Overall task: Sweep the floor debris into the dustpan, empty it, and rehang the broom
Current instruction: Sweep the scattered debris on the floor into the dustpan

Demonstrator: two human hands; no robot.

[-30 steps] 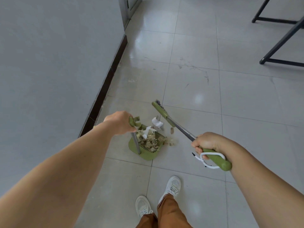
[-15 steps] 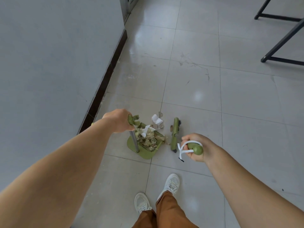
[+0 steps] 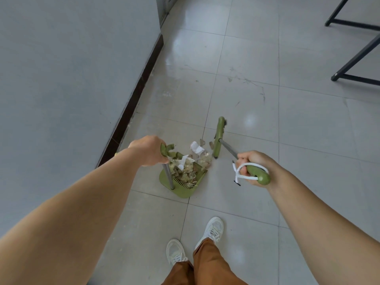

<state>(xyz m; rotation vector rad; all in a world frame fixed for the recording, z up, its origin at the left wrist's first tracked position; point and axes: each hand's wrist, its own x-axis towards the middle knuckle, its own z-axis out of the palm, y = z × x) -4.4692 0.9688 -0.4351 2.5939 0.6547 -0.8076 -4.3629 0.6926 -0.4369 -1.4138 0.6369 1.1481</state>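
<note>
A green dustpan (image 3: 183, 189) stands on the tiled floor, filled with dry leaves and paper scraps. My left hand (image 3: 147, 150) grips the green top of its upright metal handle. My right hand (image 3: 251, 167) grips the green end of the broom handle, where a white hanging cord loops around my fingers. The green broom head (image 3: 218, 137) rests on the floor just right of the pan's mouth. A crumpled white paper (image 3: 196, 148) and a few leaf bits (image 3: 205, 159) lie on the floor between the broom head and the pan.
A grey wall with a dark baseboard (image 3: 133, 103) runs along the left. Black metal furniture legs (image 3: 353, 58) stand at the far right. My white shoes (image 3: 209, 231) are just behind the dustpan. A doorway frame (image 3: 164, 7) is at the top.
The broom head swung from far left of the debris to the pan's right side, then edged farther away. My right hand drew the handle in closer. The dustpan stayed put.
</note>
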